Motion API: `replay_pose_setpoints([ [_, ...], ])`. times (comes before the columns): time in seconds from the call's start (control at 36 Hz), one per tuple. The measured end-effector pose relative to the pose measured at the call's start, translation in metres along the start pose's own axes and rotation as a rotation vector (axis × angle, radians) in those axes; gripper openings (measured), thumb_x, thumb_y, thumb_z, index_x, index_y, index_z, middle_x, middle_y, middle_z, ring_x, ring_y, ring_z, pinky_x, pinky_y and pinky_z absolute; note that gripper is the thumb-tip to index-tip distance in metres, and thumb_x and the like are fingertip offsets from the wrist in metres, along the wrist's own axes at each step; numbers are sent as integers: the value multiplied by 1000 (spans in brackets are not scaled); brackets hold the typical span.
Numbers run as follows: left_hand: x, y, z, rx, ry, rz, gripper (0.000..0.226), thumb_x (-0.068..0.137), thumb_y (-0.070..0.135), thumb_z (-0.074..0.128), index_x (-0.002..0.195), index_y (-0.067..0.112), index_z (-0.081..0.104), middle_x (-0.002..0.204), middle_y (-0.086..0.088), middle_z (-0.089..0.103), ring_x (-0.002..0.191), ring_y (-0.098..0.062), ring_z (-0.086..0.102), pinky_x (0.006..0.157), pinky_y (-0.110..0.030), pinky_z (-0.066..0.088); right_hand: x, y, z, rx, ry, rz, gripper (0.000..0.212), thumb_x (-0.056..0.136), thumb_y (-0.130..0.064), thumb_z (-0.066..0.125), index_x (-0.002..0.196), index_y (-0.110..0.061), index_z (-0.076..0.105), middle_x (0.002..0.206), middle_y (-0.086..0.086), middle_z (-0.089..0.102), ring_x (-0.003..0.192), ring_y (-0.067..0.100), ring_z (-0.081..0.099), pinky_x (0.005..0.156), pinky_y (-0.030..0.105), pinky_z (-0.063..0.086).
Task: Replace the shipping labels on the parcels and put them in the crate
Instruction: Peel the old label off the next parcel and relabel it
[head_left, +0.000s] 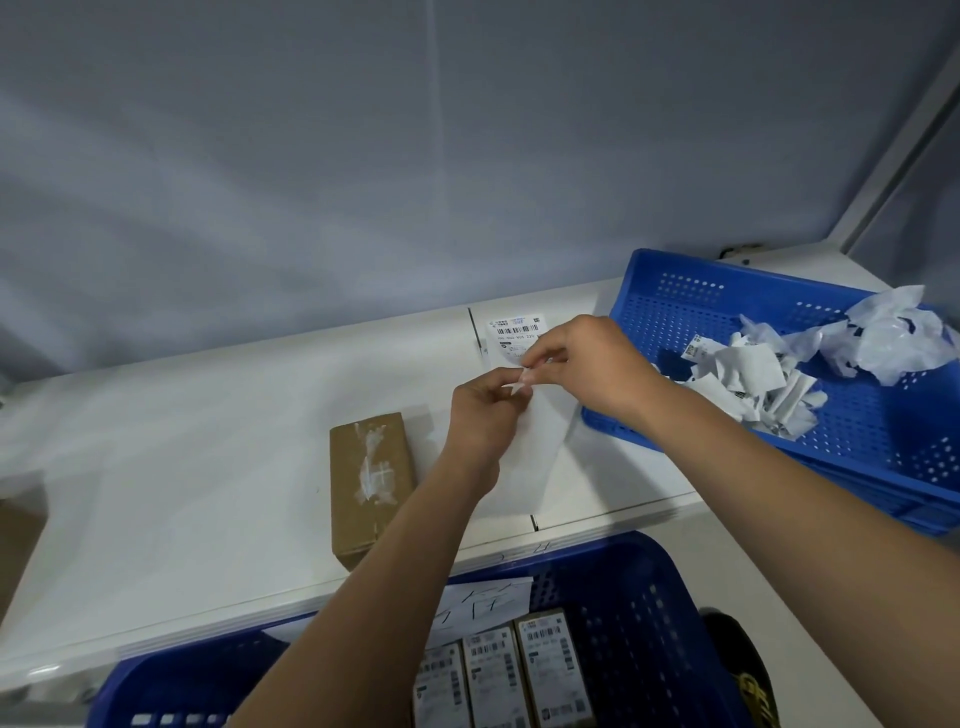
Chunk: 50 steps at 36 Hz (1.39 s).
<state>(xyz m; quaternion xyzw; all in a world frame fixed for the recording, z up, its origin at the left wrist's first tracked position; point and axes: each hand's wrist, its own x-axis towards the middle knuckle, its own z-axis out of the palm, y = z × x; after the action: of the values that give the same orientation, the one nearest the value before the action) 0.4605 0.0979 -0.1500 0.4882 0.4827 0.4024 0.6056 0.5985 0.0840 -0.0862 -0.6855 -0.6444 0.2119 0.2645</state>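
- At the far left edge a brown shape (18, 540) shows only in part; whether it is another parcel waiting is unclear.
- The cardboard parcel (371, 480) lies flat on the white table (182, 467), its top carrying only torn white remnants, so the old label looks stripped and no new one is on yet.
- Just right of it, the left hand (480, 431) pinches the top corner of a white label sheet (537, 457), and the right hand (592, 364) pinches the same corner from the other side; the hands meet there, apparently peeling label from backing.
- Behind them another printed label (514, 332) lies on the table.
- In the near blue crate (649, 623) three parcels (504, 675) already bear barcode labels: finished work.
- The blue tray (779, 312) at right holds crumpled label scraps (769, 379).
- Still to do, I judge: stick the label on the parcel and crate it.
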Motion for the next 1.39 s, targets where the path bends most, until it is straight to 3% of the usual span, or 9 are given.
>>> replay_pose_setpoints([
  [0.17,-5,3,-5,24,-9,-17,26,97,-2,63,93,21,75,69,5,56,58,-3,49,54,-11,42,1,0,-2,25,-7,-3,15,80,-24,84,94,-19,82,84,-4,74,82,9,66,81,24,52],
  [0.28,-5,2,-8,37,20,-81,18,96,2,66,108,12,76,83,-2,65,67,-13,55,58,-17,46,1,2,-4,51,47,27,2,86,-16,79,87,-16,80,63,-8,64,63,15,62,69,25,49],
  [0.33,-5,1,-7,64,65,-121,19,96,4,67,112,11,75,86,-3,68,63,-13,56,55,-19,46,2,2,-5,95,89,46,3,88,-16,76,87,-13,78,65,-1,67,65,24,66,67,26,53],
  [0.47,-5,0,-6,85,128,-186,14,94,7,70,107,10,74,91,-8,70,68,-19,59,63,-27,49,3,3,-14,99,245,50,7,92,-14,72,92,-11,78,89,-1,74,83,13,66,80,26,52],
  [0.67,-7,4,-14,101,56,-222,17,92,1,69,108,7,73,90,-7,71,72,-20,65,61,-26,53,4,0,-25,92,335,44,8,94,-15,69,91,-13,76,82,-7,67,72,2,58,69,11,44],
  [0.78,-4,18,-20,182,-62,-225,24,87,0,68,102,17,73,89,-4,69,81,-20,62,75,-31,53,2,-4,-21,35,283,-4,8,95,-18,69,95,-15,77,90,-1,73,84,14,66,84,32,55],
  [0.92,5,42,-26,117,-34,-250,21,92,25,68,108,14,76,109,-2,77,104,-24,71,92,-39,55,1,-9,-19,1,220,-40,11,95,-21,68,100,-18,78,99,-1,75,91,16,67,90,36,56],
  [1.17,11,34,-24,30,-14,-235,28,89,23,79,112,8,73,99,-5,73,87,-24,69,79,-33,54,-2,-14,-10,53,195,-40,9,94,-20,70,97,-17,79,95,-2,75,90,13,67,88,31,55],
  [1.39,15,15,-25,94,79,-272,16,82,11,82,96,8,75,92,-11,75,80,-28,69,78,-38,58,3,-11,-18,60,347,17,10,95,-16,68,95,-13,77,87,-3,72,84,15,66,85,35,56],
])
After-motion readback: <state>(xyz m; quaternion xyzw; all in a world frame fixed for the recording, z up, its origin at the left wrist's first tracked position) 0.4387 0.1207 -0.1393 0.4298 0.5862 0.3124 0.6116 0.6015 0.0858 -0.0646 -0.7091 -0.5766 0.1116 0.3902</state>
